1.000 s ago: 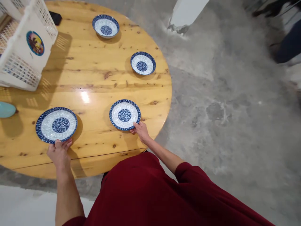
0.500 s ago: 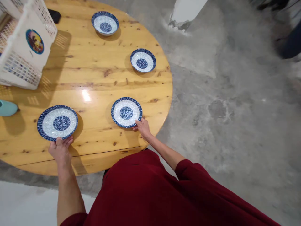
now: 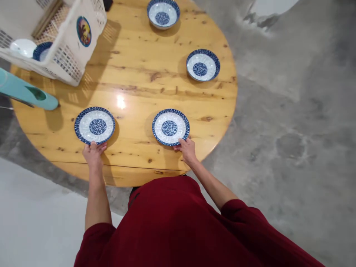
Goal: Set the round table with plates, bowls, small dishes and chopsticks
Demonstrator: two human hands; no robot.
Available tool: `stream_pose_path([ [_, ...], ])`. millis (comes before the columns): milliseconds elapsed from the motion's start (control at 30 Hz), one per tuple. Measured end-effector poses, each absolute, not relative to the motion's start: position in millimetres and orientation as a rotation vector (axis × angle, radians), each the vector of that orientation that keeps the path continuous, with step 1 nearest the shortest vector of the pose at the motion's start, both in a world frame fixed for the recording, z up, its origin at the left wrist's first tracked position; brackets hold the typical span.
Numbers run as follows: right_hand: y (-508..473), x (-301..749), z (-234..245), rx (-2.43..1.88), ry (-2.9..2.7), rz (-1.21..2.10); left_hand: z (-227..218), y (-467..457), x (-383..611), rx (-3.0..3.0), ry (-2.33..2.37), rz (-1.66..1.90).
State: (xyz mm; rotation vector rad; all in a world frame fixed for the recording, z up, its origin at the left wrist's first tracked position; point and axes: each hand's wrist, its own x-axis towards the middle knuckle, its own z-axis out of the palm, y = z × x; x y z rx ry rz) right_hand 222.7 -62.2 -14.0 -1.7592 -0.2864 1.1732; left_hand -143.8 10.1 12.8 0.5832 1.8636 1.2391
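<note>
Currently, both hands are engaged, each with one blue-and-white dish. The left hand (image 3: pixel 94 155) grips the near rim of the first dish (image 3: pixel 97 127), left of centre in the frame, thumb above and fingers partly hidden below. The right hand (image 3: pixel 187 150) pinches the lower-right rim of the second dish (image 3: pixel 169 128), near the centre of the frame.

Change noted: the view has swung, so the items on the wooden table (image 3: pixel 136 70) appear farther right. The first dish also looks smaller than half a second ago and nearer to the second; this suggests it has been lowered toward the tabletop. Contact between its base and the wood cannot be confirmed. Both grips are maintained, so neither dish is released at this point.

Surrounding items: the third dish (image 3: pixel 203 66) rests at upper right of centre, and the fourth dish (image 3: pixel 162 16) at the top centre. The white basket (image 3: pixel 71 42) occupies the upper left; a white bowl (image 3: pixel 22 48) and a blue-rimmed dish (image 3: pixel 42 52) are now visible inside. Below it, a teal object (image 3: pixel 25 91) extends from the left edge.
</note>
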Motion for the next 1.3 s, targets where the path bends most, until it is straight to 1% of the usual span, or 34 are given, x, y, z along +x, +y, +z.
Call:
stream_pose_path([
  [100, -60.0, 222.0, -8.4, -1.76, -0.288, 1.221, 12.7, 10.3, -144.6, 0.603, 1.868, 1.266],
  [233, -62.0, 226.2, 1.0, -1.753, -0.271, 1.271, 13.6, 14.4, -142.5, 0.616, 1.904, 1.195],
  [433, -91.0, 230.2, 0.8, -1.663, -0.295, 1.366, 11.1, 20.5, -137.3, 0.646, 1.914, 1.204],
  [533, -97.7, 226.9, -4.9, -1.634, -0.275, 1.348, 9.9, 21.7, -136.9, 0.649, 1.945, 1.175],
  [667, -83.2, 224.4, -13.2, -1.613, -0.308, 1.268, 5.0, 22.2, -140.7, 0.679, 1.939, 1.169],
  [833, -70.3, 220.6, -16.5, -1.699, -0.27, 1.214, -0.4, 12.4, -147.4, 0.722, 1.876, 1.2],
  [967, -80.3, 216.7, -18.1, -1.712, -0.287, 1.153, -0.3, 1.6, -150.8, 0.602, 1.827, 1.233],
  [1300, -113.3, 218.9, -7.9, -1.709, -0.343, 1.243, -8.9, -8.2, -158.2, 0.55, 1.772, 1.255],
])
